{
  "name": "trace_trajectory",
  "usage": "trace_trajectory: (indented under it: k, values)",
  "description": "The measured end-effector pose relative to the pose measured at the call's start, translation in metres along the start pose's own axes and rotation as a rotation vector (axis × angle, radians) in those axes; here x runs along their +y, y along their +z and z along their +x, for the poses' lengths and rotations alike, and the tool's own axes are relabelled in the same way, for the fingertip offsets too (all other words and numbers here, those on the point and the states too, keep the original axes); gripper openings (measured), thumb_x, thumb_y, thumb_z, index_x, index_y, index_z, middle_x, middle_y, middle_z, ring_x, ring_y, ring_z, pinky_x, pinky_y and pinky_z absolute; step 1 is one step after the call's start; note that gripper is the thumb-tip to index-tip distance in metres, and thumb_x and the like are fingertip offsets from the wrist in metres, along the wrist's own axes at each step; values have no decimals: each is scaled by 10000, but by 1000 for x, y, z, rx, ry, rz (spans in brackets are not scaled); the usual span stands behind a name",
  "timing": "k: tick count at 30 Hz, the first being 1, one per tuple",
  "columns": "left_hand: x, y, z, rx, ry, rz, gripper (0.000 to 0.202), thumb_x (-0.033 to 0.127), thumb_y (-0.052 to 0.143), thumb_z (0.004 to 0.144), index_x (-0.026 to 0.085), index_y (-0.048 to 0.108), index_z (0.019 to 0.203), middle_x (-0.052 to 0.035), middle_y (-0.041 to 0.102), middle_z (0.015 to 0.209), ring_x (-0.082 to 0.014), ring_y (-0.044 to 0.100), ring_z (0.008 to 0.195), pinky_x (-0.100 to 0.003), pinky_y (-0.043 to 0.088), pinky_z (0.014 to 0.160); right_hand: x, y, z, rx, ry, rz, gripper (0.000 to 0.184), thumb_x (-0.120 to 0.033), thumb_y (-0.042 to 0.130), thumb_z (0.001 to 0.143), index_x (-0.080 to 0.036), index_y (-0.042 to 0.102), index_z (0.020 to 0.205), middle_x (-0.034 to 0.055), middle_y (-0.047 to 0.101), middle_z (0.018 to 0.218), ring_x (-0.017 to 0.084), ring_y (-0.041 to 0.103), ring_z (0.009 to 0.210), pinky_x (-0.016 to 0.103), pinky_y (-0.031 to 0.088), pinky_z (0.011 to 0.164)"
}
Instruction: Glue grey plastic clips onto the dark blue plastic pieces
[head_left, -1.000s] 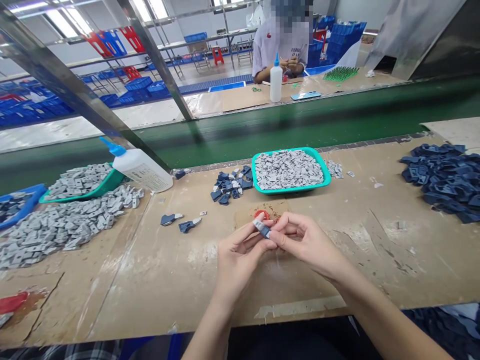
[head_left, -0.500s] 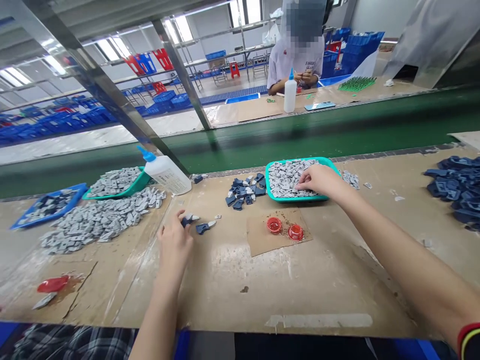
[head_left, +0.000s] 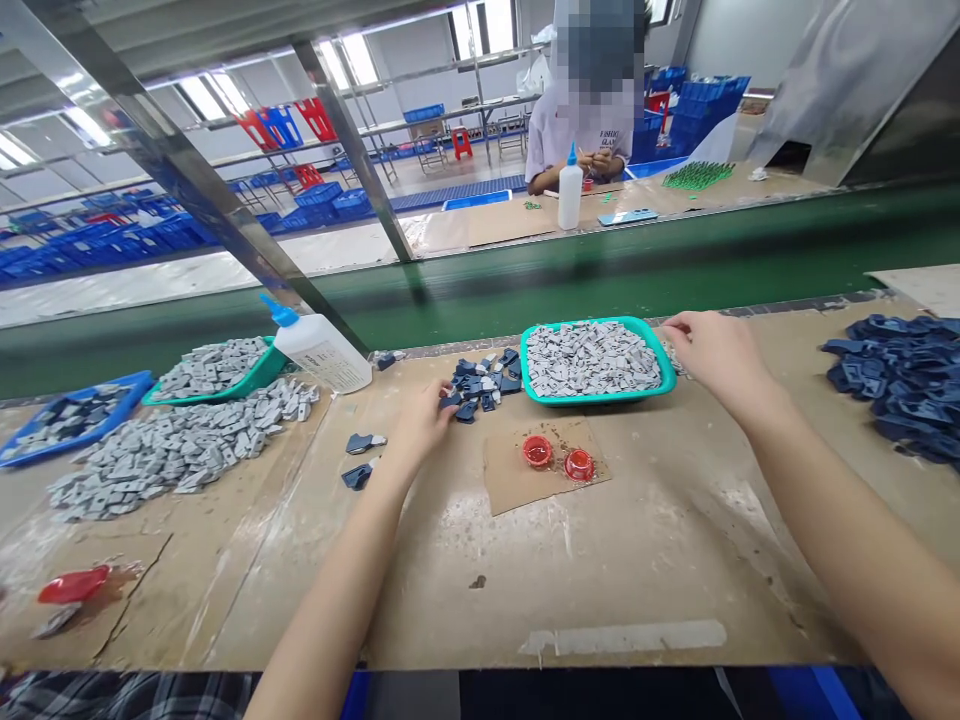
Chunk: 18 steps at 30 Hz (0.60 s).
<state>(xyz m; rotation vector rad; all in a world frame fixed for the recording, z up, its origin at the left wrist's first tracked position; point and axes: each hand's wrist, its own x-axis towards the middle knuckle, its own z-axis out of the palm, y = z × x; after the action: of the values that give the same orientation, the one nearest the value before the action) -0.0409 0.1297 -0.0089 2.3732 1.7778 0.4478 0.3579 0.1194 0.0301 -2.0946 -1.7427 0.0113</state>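
Note:
My left hand [head_left: 421, 425] is at the near left edge of a small pile of dark blue plastic pieces [head_left: 487, 380], some with grey tips. Its fingers close on a dark blue piece [head_left: 451, 400] there. To the left of that wrist lie two dark blue pieces with light tips [head_left: 364, 442]. My right hand [head_left: 716, 352] is just right of the green tray [head_left: 600, 402], over a few small grey pieces [head_left: 671, 357]. Its thumb and fingers are pinched together, and what they hold is too small to tell. Small grey plastic pieces [head_left: 592, 358] fill the tray.
Two red cups [head_left: 537, 451] stand on a cardboard square. A white bottle with a blue nozzle [head_left: 326, 352] leans at the left, near heaped grey pieces [head_left: 187, 440]. Dark blue pieces [head_left: 892, 385] are piled at the right. Across the green belt [head_left: 480, 290] sits a co-worker [head_left: 577, 140].
My left hand has left the dark blue pieces on the left and moved right to the pile. My right hand has come out of the tray to its right side.

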Motion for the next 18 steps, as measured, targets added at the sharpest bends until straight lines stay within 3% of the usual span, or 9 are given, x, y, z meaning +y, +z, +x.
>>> trace_trajectory:
  k: [4, 6, 11, 15, 18]
  values:
    - [-5, 1, 0, -15, 11, 11, 359, 163, 513, 823, 173, 490, 1181, -109, 652, 1002, -271, 630, 945, -380, 487, 798, 17, -4, -1, 34, 46, -42, 289, -222, 496, 860, -160, 733, 1012, 130, 745, 920, 301, 663, 852, 354, 433, 659]
    - [-5, -3, -7, -16, 17, 45, 371, 130, 484, 818, 161, 493, 1188, -127, 631, 1009, -289, 618, 963, -395, 483, 792, 7, 1, -3, -21, -22, 69, 259, -253, 552, 851, -189, 726, 1031, 95, 745, 944, 265, 665, 832, 338, 449, 679]
    - [5, -27, -33, 45, 14, 170, 332, 129, 393, 856, 148, 554, 1146, -175, 552, 1084, -325, 592, 976, -420, 476, 757, -35, 26, 1, -311, -264, 265, 161, -289, 661, 808, -243, 750, 934, 28, 746, 902, 204, 649, 768, 300, 464, 672]
    - [20, -51, -52, 166, -2, 139, 318, 202, 388, 908, 166, 586, 1154, -148, 554, 1110, -295, 592, 993, -402, 492, 778, -48, 37, 18, -356, -326, 210, 205, -276, 559, 889, -237, 759, 914, 36, 745, 932, 209, 647, 853, 292, 456, 709]
    - [31, -58, -64, 212, -51, 16, 317, 259, 409, 927, 204, 605, 1170, -117, 558, 1113, -267, 599, 992, -403, 508, 808, -47, 41, 27, -396, -323, 165, 126, -278, 656, 823, -241, 766, 874, 25, 743, 908, 209, 651, 835, 281, 448, 673]
